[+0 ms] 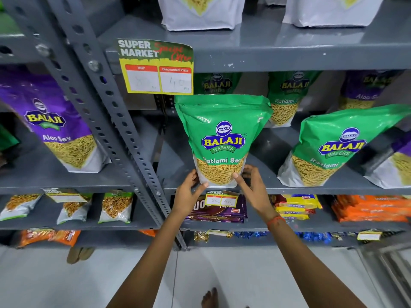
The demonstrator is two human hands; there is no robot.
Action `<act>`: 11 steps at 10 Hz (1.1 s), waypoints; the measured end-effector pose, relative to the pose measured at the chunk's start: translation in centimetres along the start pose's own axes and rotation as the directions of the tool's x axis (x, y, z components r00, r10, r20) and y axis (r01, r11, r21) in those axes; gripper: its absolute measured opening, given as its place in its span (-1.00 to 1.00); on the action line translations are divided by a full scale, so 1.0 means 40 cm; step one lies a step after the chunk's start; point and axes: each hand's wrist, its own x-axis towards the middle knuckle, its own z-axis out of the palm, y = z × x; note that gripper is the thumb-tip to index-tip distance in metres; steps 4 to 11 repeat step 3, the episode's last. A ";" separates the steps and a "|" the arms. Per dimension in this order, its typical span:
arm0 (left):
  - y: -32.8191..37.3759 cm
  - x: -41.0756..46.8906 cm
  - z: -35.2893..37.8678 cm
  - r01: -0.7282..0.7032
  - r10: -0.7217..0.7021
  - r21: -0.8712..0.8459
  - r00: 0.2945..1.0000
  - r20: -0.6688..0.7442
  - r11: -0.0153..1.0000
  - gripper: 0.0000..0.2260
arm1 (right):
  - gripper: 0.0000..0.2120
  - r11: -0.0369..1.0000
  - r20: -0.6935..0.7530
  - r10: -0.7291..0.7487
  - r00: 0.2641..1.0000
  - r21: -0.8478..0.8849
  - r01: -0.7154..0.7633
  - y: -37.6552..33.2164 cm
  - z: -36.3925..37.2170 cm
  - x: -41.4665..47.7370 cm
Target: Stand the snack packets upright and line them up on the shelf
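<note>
A green Ratlami Sev packet [222,138] stands upright at the front edge of the grey middle shelf [311,188]. My left hand [189,194] grips its lower left corner and my right hand [251,185] grips its lower right corner. A second green Ratlami Sev packet [333,147] leans to the right on the same shelf. Further back stand another green packet [287,98] and a purple Aloo Sev packet [364,92]. At the far right, a purple packet [400,161] lies tilted and partly cut off.
A slotted grey upright post [111,121] divides the racks. A large purple Aloo Sev packet [62,127] leans on the left rack. A yellow price tag [155,67] hangs from the upper shelf. Biscuit packs [218,210] and orange packets [369,207] fill the shelf below.
</note>
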 end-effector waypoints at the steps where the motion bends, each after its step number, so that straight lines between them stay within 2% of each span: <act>1: 0.018 -0.012 -0.004 -0.013 0.013 0.012 1.000 -0.021 1.000 -0.46 | -0.51 0.996 0.078 0.016 0.997 -0.085 -0.009 0.007 -0.020 0.003; 2: 0.031 -0.028 -0.004 -0.021 0.030 0.103 0.997 -0.077 0.994 -0.46 | -0.51 0.919 0.078 -0.018 0.997 -0.392 0.047 0.013 -0.044 0.003; 3: 0.055 -0.036 0.010 0.023 0.028 0.281 0.984 -0.177 0.959 -0.56 | -0.62 0.812 0.056 -0.040 0.998 -0.580 0.065 0.002 -0.069 0.012; 11: 0.055 -0.036 0.010 0.023 0.028 0.281 0.984 -0.177 0.959 -0.56 | -0.62 0.812 0.056 -0.040 0.998 -0.580 0.065 0.002 -0.069 0.012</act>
